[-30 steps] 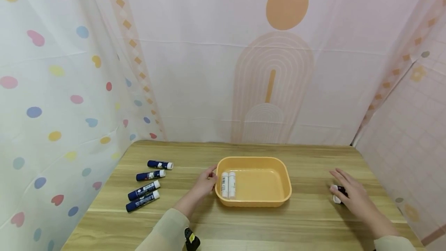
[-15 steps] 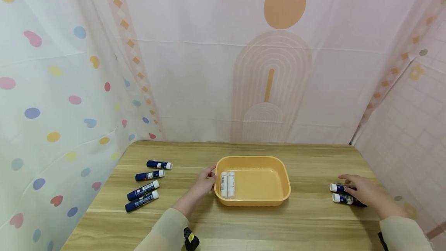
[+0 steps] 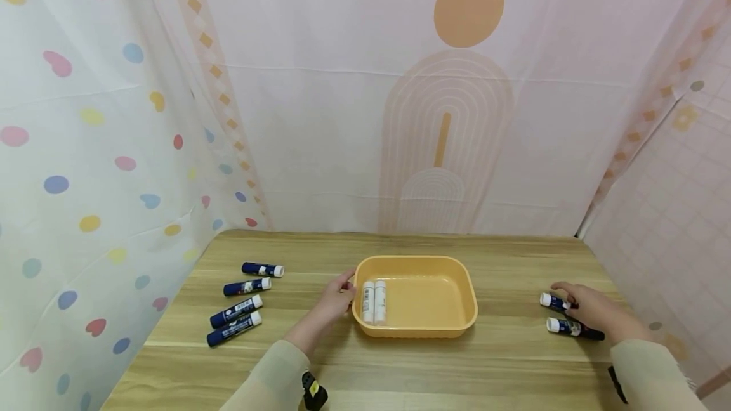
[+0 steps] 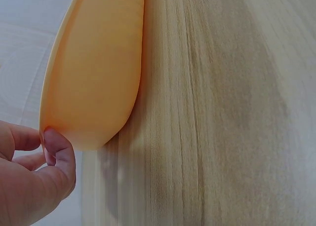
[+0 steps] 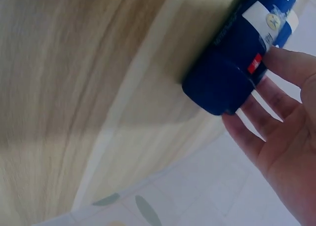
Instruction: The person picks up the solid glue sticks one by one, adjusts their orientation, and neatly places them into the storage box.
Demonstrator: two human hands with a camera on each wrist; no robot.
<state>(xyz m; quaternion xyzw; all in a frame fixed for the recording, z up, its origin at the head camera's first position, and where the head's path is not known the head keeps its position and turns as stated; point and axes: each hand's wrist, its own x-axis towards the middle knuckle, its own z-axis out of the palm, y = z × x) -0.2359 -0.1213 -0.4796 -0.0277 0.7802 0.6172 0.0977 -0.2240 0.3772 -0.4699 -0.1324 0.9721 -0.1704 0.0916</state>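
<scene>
In the head view my left hand [image 3: 335, 298] holds the left rim of a yellow-orange plastic tray [image 3: 434, 333]; the left wrist view shows thumb and fingers pinching its edge [image 4: 43, 107]. Two white glue sticks [image 3: 374, 303] lie side by side at the tray's left end. On the right, my right hand [image 3: 594, 309] grips the farther of two dark blue, white-capped glue sticks [image 3: 553, 300], thumb and fingers bent around it. The nearer blue glue stick [image 3: 573, 328] lies beside it and hides my fingertips in the right wrist view.
Several dark blue glue sticks [image 3: 234, 311] with white caps lie in a loose column on the table's left. Wooden tabletop [image 3: 508, 354] spreads between tray and right hand. Patterned curtains [image 3: 320, 144] hang along the back and both sides.
My right hand has drawn back to the right, uncovering both blue glue sticks, and its fingers have bent around the farther one, which has shifted slightly away. My left hand and the tray stay put.
</scene>
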